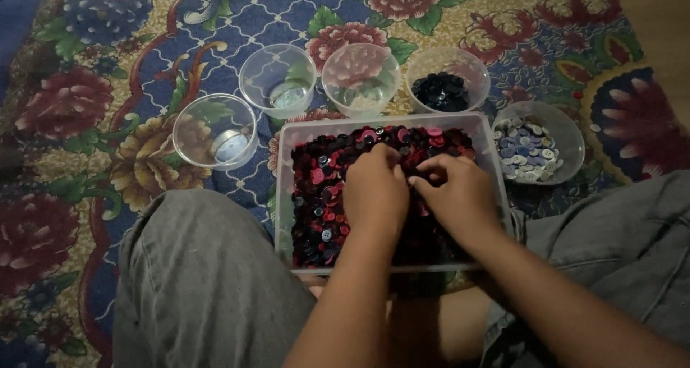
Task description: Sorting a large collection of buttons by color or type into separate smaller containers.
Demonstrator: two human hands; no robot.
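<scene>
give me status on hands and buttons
Left hand and right hand both down in button tray, fingers curled, grip unclear. Five cups behind, nothing blocking.

In the centre of the frame both hands, left and right, lie side by side in the button tray, leaving only its left third uncovered. 5 clear cups stand close together around the tray's upper and right rim. Grey-clad knees close the lower left and right. Bare floral rug lies at far left and along the top edge.
</scene>
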